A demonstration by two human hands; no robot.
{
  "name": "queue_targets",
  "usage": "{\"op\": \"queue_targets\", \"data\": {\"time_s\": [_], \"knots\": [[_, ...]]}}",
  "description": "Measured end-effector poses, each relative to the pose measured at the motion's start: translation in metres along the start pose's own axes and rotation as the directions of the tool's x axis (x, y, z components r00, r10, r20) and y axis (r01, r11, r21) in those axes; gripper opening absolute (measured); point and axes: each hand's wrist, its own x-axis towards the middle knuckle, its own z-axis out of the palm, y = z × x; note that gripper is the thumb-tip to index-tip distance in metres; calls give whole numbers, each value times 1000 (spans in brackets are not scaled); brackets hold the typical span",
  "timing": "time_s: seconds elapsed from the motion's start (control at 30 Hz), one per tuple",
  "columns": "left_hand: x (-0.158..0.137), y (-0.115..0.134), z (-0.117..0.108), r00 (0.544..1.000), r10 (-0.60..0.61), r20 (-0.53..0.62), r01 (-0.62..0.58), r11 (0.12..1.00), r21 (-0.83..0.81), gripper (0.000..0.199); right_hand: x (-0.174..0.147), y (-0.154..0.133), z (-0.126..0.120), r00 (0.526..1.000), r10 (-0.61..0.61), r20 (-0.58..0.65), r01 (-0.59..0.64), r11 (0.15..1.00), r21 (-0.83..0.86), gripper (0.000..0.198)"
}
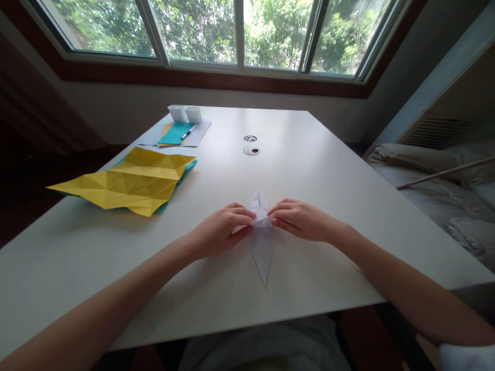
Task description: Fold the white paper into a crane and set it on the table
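Left hand (228, 225) and right hand (300, 219), each grip pinched onto the folded white paper (262, 238) (creased yellow sheet (133, 180) at left)

Nothing legible: no text, label, brand, number or sign can be read on any surface or object in view

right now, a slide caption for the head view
Left hand and right hand hold folded white paper on the table, creased yellow paper farther left.
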Motion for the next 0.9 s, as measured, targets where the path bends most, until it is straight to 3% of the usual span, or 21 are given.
{"op": "queue_targets", "data": {"time_s": [0.2,0.3,0.47,0.6,0.8,0.9], "knots": [[5,6,7,973,-188,-136,197,979,57,15,3,-4,7,981,149,-125,-132,982,137,15],[5,7,8,949,-275,-153,284,958,44,12,5,-5,9,965,245,-88,-214,939,269,15],[7,6,10,913,-374,-165,365,927,-79,18,8,-3,10,943,326,-73,-290,908,303,16],[7,7,12,909,-393,-140,373,916,-149,35,9,-3,8,922,386,-14,-348,847,401,18],[7,13,18,918,-346,-195,338,938,-77,50,8,-6,6,897,442,22,-407,803,435,16],[5,13,23,911,-327,-253,337,941,-1,46,9,-6,9,898,440,-13,-396,821,411,16]]}}
